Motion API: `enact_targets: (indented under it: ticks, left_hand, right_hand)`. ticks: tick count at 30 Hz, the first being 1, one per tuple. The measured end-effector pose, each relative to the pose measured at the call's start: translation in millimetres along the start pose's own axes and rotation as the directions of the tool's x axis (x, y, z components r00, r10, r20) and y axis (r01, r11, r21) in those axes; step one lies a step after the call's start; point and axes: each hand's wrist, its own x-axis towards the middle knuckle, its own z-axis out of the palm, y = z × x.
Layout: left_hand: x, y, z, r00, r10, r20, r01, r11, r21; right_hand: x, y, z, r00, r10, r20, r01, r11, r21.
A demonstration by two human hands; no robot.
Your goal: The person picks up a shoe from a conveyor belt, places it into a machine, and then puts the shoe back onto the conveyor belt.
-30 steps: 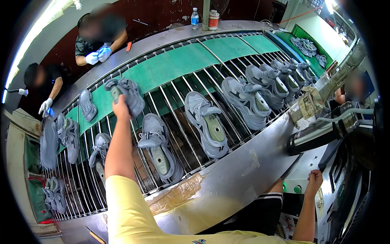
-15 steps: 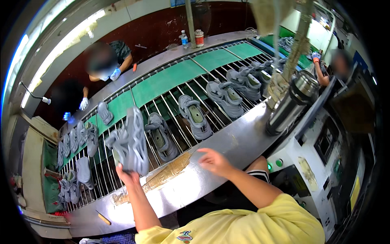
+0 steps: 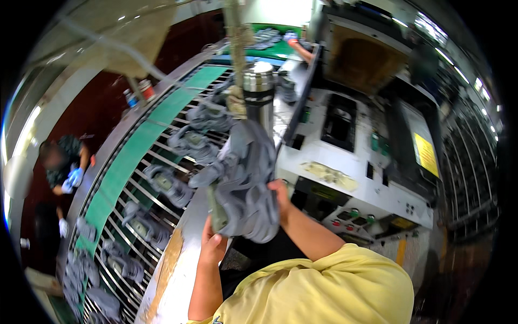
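Note:
A grey sneaker [image 3: 248,183] is held up in front of me, tilted on its side with its opening toward the left and its toe pointing away. My left hand [image 3: 213,244] grips it low at the heel end. On the other side, my right hand [image 3: 281,201] is closed against its sole edge; part of those fingers is hidden behind the shoe. To the left, more grey sneakers stand on a roller conveyor [image 3: 120,213], the closest being one sneaker [image 3: 144,224] beside the metal edge.
A steel thermos [image 3: 259,81] stands beyond the held sneaker, near a wrapped post [image 3: 235,43]. On the right is a white machine [image 3: 307,140] with buttons. Green mats [image 3: 137,137] lie along the conveyor. Across it, a gloved co-worker [image 3: 67,162] is seated.
My view has swung right, toward the machine. The sneaker in my left hand has moved right, away from the conveyor, and my formerly empty right hand has taken hold of it.

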Motion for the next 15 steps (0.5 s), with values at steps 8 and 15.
enact_targets:
  ticks: [8,15]
  left_hand:
    - [22.4,-93.6,-99.6,0.915,0.102,-0.390,0.155,0.804,0.574]
    - [-1.1,-116.5,-135.5,0.880,0.290,-0.376,0.133,0.611,0.780]
  right_hand:
    - [-94.0,-264.7,-54.4,0.564,-0.814,-0.141,0.472,0.457,-0.754]
    - [-27.5,-411.7,-24.9,0.231,-0.967,-0.107,-0.448,-0.008,-0.894]
